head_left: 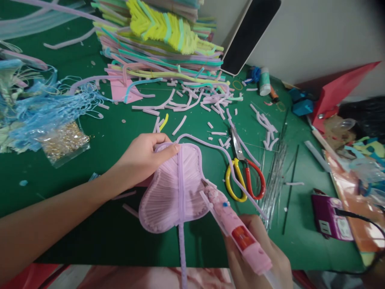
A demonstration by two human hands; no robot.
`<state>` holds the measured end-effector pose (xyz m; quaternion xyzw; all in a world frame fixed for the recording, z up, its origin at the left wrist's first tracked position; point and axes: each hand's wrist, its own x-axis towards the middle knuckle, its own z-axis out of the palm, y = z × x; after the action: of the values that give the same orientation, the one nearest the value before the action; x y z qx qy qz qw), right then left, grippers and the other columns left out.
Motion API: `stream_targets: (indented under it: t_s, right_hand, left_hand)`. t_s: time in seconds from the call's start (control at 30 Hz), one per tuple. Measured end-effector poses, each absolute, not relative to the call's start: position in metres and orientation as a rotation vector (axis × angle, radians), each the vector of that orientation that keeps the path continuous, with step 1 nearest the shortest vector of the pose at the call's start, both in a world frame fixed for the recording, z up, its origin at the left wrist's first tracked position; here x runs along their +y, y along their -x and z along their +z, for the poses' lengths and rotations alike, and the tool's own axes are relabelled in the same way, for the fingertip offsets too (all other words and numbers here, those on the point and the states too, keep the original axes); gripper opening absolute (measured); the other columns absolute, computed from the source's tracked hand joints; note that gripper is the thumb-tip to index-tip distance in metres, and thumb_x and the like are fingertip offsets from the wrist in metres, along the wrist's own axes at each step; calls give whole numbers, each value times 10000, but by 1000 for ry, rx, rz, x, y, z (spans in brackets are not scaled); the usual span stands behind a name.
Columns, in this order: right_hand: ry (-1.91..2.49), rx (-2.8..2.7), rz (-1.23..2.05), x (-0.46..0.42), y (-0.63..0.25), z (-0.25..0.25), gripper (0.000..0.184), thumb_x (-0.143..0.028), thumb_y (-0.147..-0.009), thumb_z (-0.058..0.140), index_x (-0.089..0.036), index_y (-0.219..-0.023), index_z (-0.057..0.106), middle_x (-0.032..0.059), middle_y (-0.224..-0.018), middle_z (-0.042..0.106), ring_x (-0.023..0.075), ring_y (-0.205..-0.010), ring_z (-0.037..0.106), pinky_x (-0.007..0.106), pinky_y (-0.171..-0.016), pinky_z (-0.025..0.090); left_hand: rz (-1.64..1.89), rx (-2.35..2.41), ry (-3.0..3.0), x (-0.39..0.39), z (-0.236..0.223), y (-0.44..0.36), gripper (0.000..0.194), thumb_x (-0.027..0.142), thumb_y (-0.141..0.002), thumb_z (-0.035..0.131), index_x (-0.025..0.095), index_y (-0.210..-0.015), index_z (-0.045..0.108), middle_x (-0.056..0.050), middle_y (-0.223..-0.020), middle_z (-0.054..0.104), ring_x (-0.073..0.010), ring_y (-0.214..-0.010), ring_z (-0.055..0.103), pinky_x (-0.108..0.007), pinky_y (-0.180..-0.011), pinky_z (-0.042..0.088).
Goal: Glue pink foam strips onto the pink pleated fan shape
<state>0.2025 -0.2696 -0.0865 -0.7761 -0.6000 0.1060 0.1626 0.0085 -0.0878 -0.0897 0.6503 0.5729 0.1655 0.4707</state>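
Left hand (pixel 148 156) is pinching the lilac fan (pixel 171 192) over the green table (pixel 105 237), handle (pixel 182 253) cut off at the bottom. Right hand (pixel 272 251) is gripping a pink glue gun (pixel 231 224), can't see the trigger tho.

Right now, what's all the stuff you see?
stemmed piece: 1, lilac, front
glue gun: 1, pink, front right
scissors: 1, yellow-red handles, right
long strip: 1, lilac, across scissors
pipe cleaners: many, mixed, back
fuzzy bundle: 1, yellow-green, back
cut bits: many, mostly lilac, middle
tassels: many, mostly blue, left
bag: 1, clear, left
card: 1, pink, back
slab: 1, black, back
bottle: 1, white, back
wires: many, silvery, right
box: 1, purple, right
sheet: 1, red, right
clutter: uncountable, mixed, right
table: 1, green, underneath
left hand: 1, bare, holding piece
right hand: 1, bare, around glue gun
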Motion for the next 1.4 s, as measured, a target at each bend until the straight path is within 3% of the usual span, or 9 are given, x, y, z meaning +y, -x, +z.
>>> stream_targets:
  t_s: [0.33,0.53,0.87,1.4]
  right_hand:
    - [2237,-1615,308,-276,-200,-81,199,-414,-818,434,-273,-720,535,-27,-523,505,134,-366,466,232,-341,369]
    - [2225,-1618,337,-272,-203,-82,149,-384,-797,505,-264,-730,562,-26,-576,573,127,-388,507,224,-368,413]
    - [2206,-1613,309,-264,-200,-85,185,-396,-823,458,-261,-735,550,-9,-607,594,135,-420,539,228,-404,435]
    - [2284,-1630,337,-263,-201,-75,196,-416,-833,534,-263,-734,460,-73,-483,497,115,-341,373,224,-394,362]
  left_hand:
    - [421,1411,-1594,-87,-89,-9,312,456,-814,555,181,-684,624,29,-578,543,-133,-560,479,-257,-544,329]
    - [423,1400,-1604,-87,-90,-8,308,454,-812,558,184,-673,614,35,-572,528,-132,-561,471,-257,-555,331]
    - [441,1402,-1607,-87,-89,-9,305,447,-814,551,184,-673,614,32,-567,535,-134,-551,472,-257,-548,331]
    - [423,1410,-1594,-88,-89,-9,319,464,-811,546,187,-670,618,20,-570,549,-145,-553,489,-260,-532,334]
